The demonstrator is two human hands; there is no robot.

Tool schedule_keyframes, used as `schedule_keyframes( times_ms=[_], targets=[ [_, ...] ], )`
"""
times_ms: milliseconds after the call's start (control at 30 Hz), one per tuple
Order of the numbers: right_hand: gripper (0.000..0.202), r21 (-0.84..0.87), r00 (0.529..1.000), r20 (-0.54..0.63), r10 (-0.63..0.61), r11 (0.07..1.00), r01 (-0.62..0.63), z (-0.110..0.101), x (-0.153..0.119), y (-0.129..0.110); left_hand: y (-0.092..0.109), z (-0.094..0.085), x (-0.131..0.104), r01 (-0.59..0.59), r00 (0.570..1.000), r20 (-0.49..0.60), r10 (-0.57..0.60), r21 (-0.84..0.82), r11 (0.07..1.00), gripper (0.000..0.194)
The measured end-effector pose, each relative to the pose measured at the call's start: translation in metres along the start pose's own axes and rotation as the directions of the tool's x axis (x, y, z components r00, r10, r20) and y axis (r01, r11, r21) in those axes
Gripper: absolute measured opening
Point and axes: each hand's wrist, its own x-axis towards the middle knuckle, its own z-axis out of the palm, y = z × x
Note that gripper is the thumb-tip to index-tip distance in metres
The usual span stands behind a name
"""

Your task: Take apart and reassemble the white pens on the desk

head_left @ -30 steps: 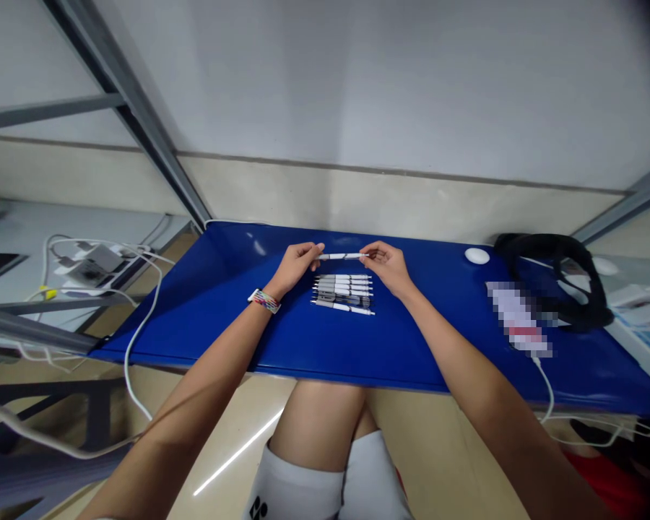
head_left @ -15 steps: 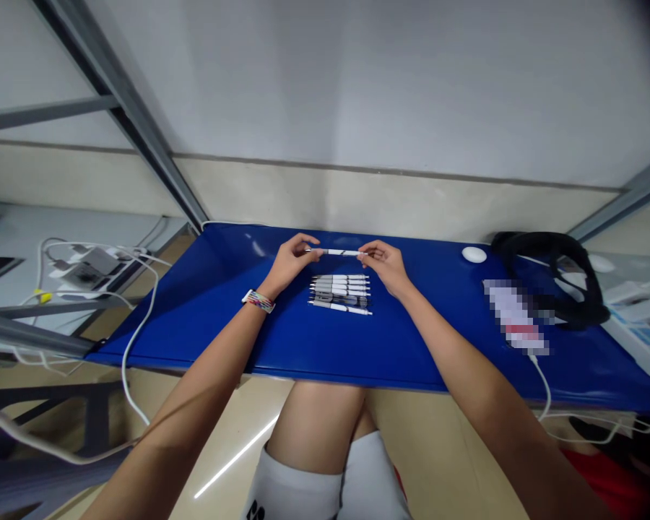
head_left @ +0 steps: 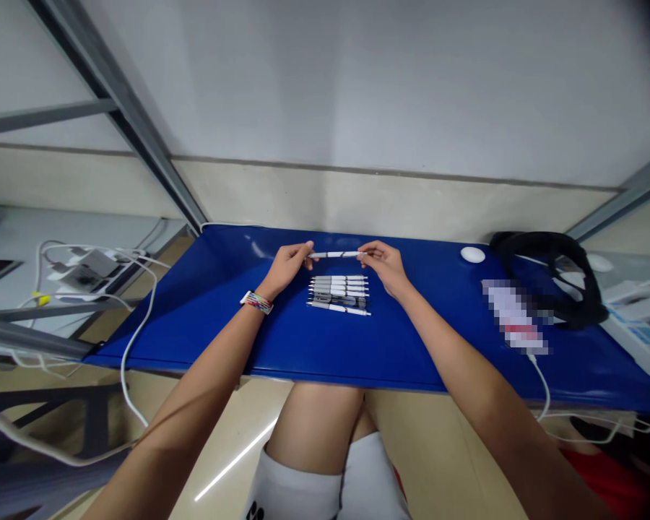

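Note:
A white and grey pen (head_left: 336, 254) lies level between my two hands, above the far part of the blue table (head_left: 325, 347). My left hand (head_left: 291, 266) pinches its grey end at the left. At the other end, the fingers of my right hand (head_left: 382, 264) are closed on the white tip. Nearer to me, several pens (head_left: 340, 284) lie side by side in a stack of rows, grey grips to the left. The nearest pen (head_left: 339, 308) is slightly tilted, its right end closer to me.
On the right are a white oval object (head_left: 473, 254), a black headband-like object (head_left: 590, 282) and a blurred-out device (head_left: 514, 318) with a white cable. A power strip (head_left: 87, 278) with cables sits on the grey table at left. Metal posts flank the blue table.
The fingers of my left hand, spread around the pen's left end before, have closed on it. More of the pen's grey part now shows. My right hand has hardly moved.

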Motion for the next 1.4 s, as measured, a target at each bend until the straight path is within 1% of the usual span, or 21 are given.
schedule_keyframes(
  times_ms=[33, 100, 167, 233, 267, 333, 367, 433, 467, 533, 567, 600, 733, 800, 867, 1100, 1300, 1400],
  targets=[
    [0.028, 0.004, 1.000, 0.001, -0.001, 1.000, 0.001, 0.000, 0.000, 0.000, 0.000, 0.000, 0.000, -0.003, 1.000, 0.003, 0.003, -0.018, 1.000, 0.036],
    [0.027, 0.014, 1.000, 0.000, -0.003, 1.000, 0.003, 0.000, 0.000, -0.001, 0.000, 0.001, 0.000, -0.024, 0.999, 0.021, 0.025, -0.044, 0.999, 0.040],
    [0.026, 0.019, 1.000, 0.003, 0.000, 1.000, 0.000, 0.000, 0.000, -0.001, 0.000, 0.000, 0.000, -0.027, 0.999, 0.023, 0.028, -0.013, 1.000, 0.035],
    [0.026, 0.023, 1.000, 0.003, 0.001, 1.000, -0.002, 0.000, 0.000, -0.001, -0.001, 0.000, 0.000, -0.011, 1.000, 0.004, 0.011, 0.015, 1.000, 0.046],
    [0.026, 0.027, 1.000, 0.001, 0.001, 1.000, -0.002, 0.000, 0.000, -0.001, -0.001, -0.001, 0.000, -0.005, 1.000, -0.001, 0.005, 0.012, 1.000, 0.046],
    [0.026, 0.036, 1.000, -0.008, 0.003, 0.999, -0.002, 0.000, 0.001, 0.000, -0.003, -0.001, 0.000, -0.009, 1.000, 0.006, 0.009, -0.018, 1.000, 0.042],
    [0.026, 0.040, 1.000, -0.014, 0.006, 0.999, -0.005, 0.001, 0.001, 0.000, -0.004, -0.002, 0.000, -0.012, 1.000, 0.015, 0.013, -0.024, 1.000, 0.043],
    [0.027, 0.040, 1.000, -0.019, 0.007, 0.999, -0.007, 0.001, 0.001, -0.001, -0.006, -0.003, 0.001, -0.007, 1.000, 0.017, 0.006, 0.011, 1.000, 0.036],
    [0.028, 0.035, 1.000, -0.015, 0.003, 0.999, -0.002, 0.001, 0.000, -0.001, -0.007, -0.004, 0.001, 0.001, 1.000, 0.003, -0.001, 0.045, 0.999, 0.036],
    [0.027, 0.017, 1.000, -0.007, -0.016, 1.000, 0.016, 0.001, 0.000, -0.003, -0.008, -0.005, 0.001, 0.021, 0.999, -0.037, -0.017, 0.104, 0.994, 0.054],
    [0.027, 0.008, 1.000, -0.007, -0.025, 1.000, 0.025, 0.001, 0.000, -0.004, -0.008, -0.005, 0.002, 0.026, 0.998, -0.057, -0.020, 0.117, 0.993, 0.061],
    [0.027, 0.003, 1.000, -0.009, -0.030, 1.000, 0.030, 0.001, 0.000, -0.005, -0.009, -0.006, 0.002, 0.028, 0.997, -0.073, -0.020, 0.116, 0.993, 0.062],
    [0.024, 0.046, 0.997, -0.072, -0.010, 0.999, 0.013, -0.002, 0.002, -0.004, -0.011, -0.007, 0.003, 0.022, 0.995, -0.101, -0.024, -0.022, 1.000, 0.042],
    [0.024, 0.074, 0.994, -0.112, 0.017, 0.997, -0.009, -0.005, 0.004, -0.003, -0.012, -0.007, 0.004, 0.033, 0.994, -0.105, -0.043, -0.093, 0.995, 0.043],
    [0.025, 0.084, 0.989, -0.142, 0.040, 0.996, -0.029, -0.008, 0.006, -0.003, -0.014, -0.008, 0.005, 0.042, 0.992, -0.111, -0.056, -0.126, 0.991, 0.043],
    [0.027, 0.135, 0.976, -0.199, 0.090, 0.989, -0.063, -0.013, 0.009, 0.001, -0.018, -0.009, 0.005, 0.041, 0.990, -0.124, -0.060, -0.148, 0.988, 0.037],
    [0.025, 0.116, 0.969, -0.227, 0.095, 0.991, -0.070, -0.016, 0.011, 0.005, -0.021, -0.010, 0.007, 0.018, 0.990, -0.135, -0.037, -0.144, 0.989, 0.034],
    [0.024, 0.148, 0.966, -0.238, 0.103, 0.987, -0.069, -0.017, 0.011, 0.005, -0.023, -0.011, 0.007, 0.013, 0.989, -0.146, -0.033, -0.138, 0.990, 0.034]
  ],
)
